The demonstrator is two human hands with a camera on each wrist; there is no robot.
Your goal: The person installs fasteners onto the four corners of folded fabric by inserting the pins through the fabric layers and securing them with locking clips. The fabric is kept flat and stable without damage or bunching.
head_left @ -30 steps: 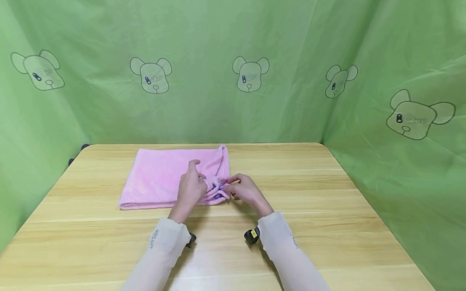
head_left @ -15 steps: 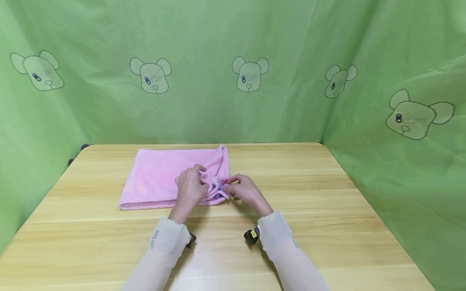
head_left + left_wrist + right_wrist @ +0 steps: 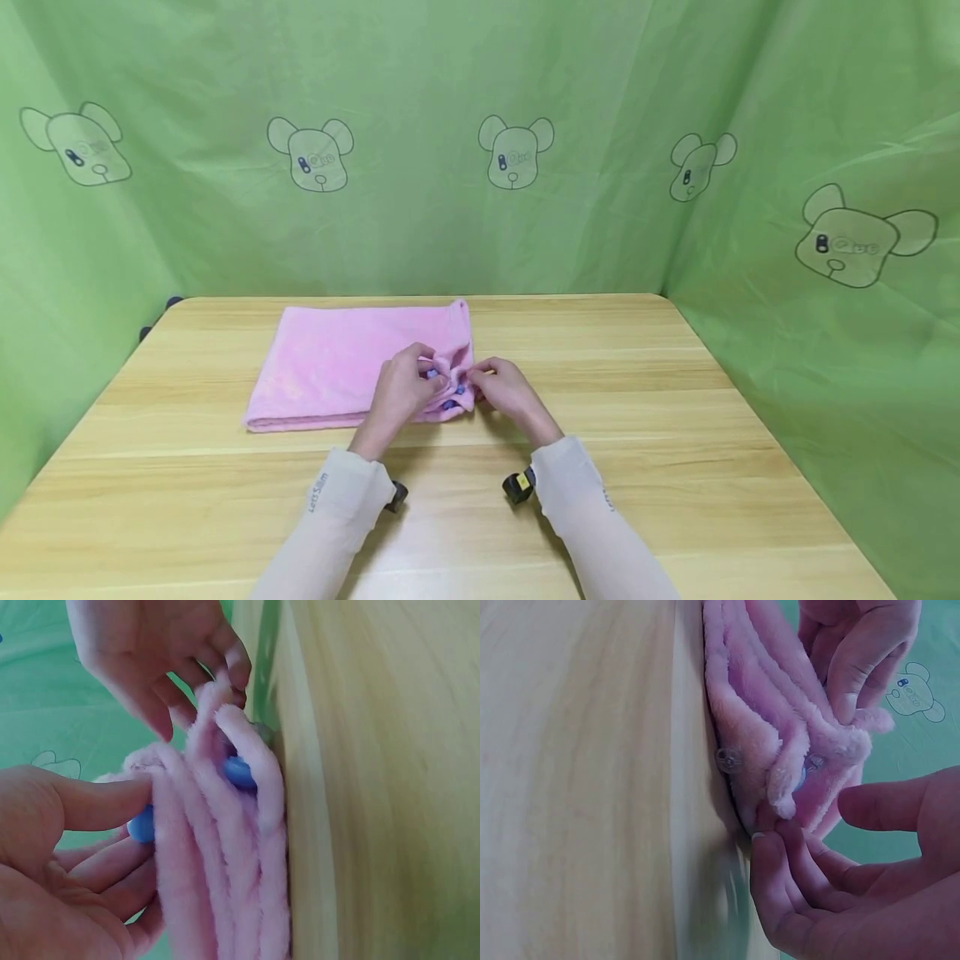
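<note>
A folded pink plush cloth (image 3: pixel 330 358) lies on the table, its right end bunched into several layered edges. Small blue button-like pieces (image 3: pixel 240 772) sit along those edges, and a clear round snap-like piece (image 3: pixel 727 760) shows on a lower layer. My left hand (image 3: pixel 401 387) pinches an upper layer between thumb and fingers, with a blue piece beside the thumb in the left wrist view. At the cloth's right tip, my right hand (image 3: pixel 510 390) has curled fingers on the edge. Its thumb stands apart from the cloth in the right wrist view.
The wooden table (image 3: pixel 637 517) extends around the cloth. Green curtains (image 3: pixel 420 233) printed with bear heads hang behind the table and at both sides. A black camera is strapped at each wrist.
My left hand has lowered its raised index finger, moved slightly right and taken hold of the cloth's upper layer. The bunched layers now stand more open; my right hand stays at the edge.
</note>
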